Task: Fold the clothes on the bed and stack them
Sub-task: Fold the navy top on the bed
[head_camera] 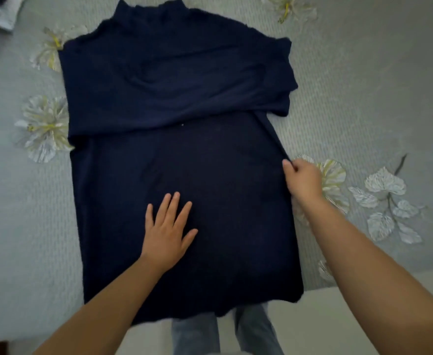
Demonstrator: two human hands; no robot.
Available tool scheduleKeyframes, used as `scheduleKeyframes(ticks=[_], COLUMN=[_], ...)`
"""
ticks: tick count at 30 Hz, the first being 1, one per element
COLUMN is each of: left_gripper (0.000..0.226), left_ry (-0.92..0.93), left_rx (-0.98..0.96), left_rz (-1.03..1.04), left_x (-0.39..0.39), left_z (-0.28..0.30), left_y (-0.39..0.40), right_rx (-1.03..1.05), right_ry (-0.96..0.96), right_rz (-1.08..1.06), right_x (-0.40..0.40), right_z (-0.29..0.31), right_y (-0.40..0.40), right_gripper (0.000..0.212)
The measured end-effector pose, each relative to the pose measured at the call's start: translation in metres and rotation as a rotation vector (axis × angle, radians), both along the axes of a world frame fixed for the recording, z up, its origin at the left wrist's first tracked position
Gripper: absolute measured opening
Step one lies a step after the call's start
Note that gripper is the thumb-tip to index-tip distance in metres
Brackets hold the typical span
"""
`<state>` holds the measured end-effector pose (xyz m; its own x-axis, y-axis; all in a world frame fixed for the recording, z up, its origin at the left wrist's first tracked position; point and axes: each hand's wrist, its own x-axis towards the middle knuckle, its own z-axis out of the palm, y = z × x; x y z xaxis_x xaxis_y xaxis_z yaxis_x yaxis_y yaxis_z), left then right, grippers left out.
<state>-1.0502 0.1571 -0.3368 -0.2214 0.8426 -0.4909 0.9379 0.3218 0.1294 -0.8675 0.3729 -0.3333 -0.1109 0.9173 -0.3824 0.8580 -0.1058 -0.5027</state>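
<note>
Two hands — left hand [168,230] flat on one navy sweater [179,103], right hand [303,179] pinching its edge — on bed [363,98].

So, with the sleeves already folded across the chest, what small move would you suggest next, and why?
Probably draw the right edge inward toward the middle. The right hand already pinches the sweater at its right edge, lifting a thin ridge of cloth, while the left hand lies flat on the lower body, pinning it to the bed. The sides look unfolded as yet.
</note>
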Motion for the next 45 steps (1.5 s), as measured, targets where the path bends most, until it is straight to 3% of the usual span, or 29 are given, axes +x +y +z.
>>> scheduleKeyframes(ticks=[2, 4, 8, 10, 11, 13, 16, 19, 25, 28, 30, 32, 35, 37, 39, 41, 45], left_gripper=[0.087, 0.086, 0.093, 0.084, 0.075, 0.095, 0.098, 0.083, 0.081, 0.064, 0.049, 0.032, 0.02, 0.015, 0.013, 0.023, 0.043], left_ry=[-0.005, 0.018, 0.025, 0.013, 0.041, 0.083, 0.105, 0.182, 0.177, 0.087, -0.022, -0.075, -0.238, -0.333, -0.367, -0.332, -0.282], left_rx=[-0.049, -0.097, -0.212, -0.228, -0.176, -0.069, 0.055, 0.143, 0.251, 0.327, 0.356, 0.364, 0.514, 0.426, 0.217, 0.005, -0.245], left_rz=[0.035, 0.034, -0.002, -0.023, -0.055, -0.114, -0.154, -0.272, -0.421, -0.44, -0.265, 0.097, 0.488, 0.574, 0.416, 0.189, 0.004], left_x=[0.017, 0.033, 0.051, 0.052, 0.052, 0.046, 0.038, 0.034, 0.026, 0.022, 0.021, 0.024, 0.039, 0.047, 0.046, 0.037, 0.035], left_z=[0.003, 0.01, 0.017, 0.016, 0.014, 0.003, -0.004, -0.009, -0.009, 0.002, 0.016, 0.033, 0.052, 0.064, 0.075, 0.086, 0.11], left_y=[-0.028, -0.054, -0.104, -0.123, -0.132, -0.142, -0.151, -0.157, -0.166, -0.172, -0.178, -0.185, -0.193, -0.196, -0.206, -0.224, -0.256], right_rx=[-0.121, -0.062, 0.362, 0.521, 0.57, 0.557, 0.636, 0.824, 0.806, 0.584, 0.309, 0.081, 0.092, 0.01, -0.112, -0.204, -0.44], right_ry=[0.054, -0.044, -0.022, -0.003, -0.008, -0.14, -0.315, -0.233, -0.275, -0.271, -0.159, 0.002, 0.203, 0.257, 0.23, 0.117, -0.03], right_rz=[-0.062, 0.059, 0.503, 0.833, 1.032, 1.356, 1.496, 1.533, 1.612, 1.608, 1.478, 1.154, 0.671, 0.459, 0.358, 0.425, 0.659], right_x=[0.016, 0.036, 0.072, 0.087, 0.094, 0.104, 0.112, 0.113, 0.113, 0.111, 0.115, 0.117, 0.111, 0.105, 0.106, 0.114, 0.128], right_z=[0.006, 0.011, 0.019, 0.015, 0.01, -0.002, -0.019, -0.026, -0.02, 0.002, 0.019, 0.038, 0.063, 0.074, 0.081, 0.089, 0.1], right_y=[0.009, 0.003, -0.059, -0.108, -0.133, -0.17, -0.185, -0.178, -0.179, -0.179, -0.183, -0.19, -0.201, -0.21, -0.217, -0.229, -0.266], right_gripper=[0.039, 0.027, 0.044, 0.056, 0.063, 0.08, 0.081, 0.055, 0.042, 0.078, 0.071, 0.046, 0.01, 0.028, 0.034, 0.038, 0.028])
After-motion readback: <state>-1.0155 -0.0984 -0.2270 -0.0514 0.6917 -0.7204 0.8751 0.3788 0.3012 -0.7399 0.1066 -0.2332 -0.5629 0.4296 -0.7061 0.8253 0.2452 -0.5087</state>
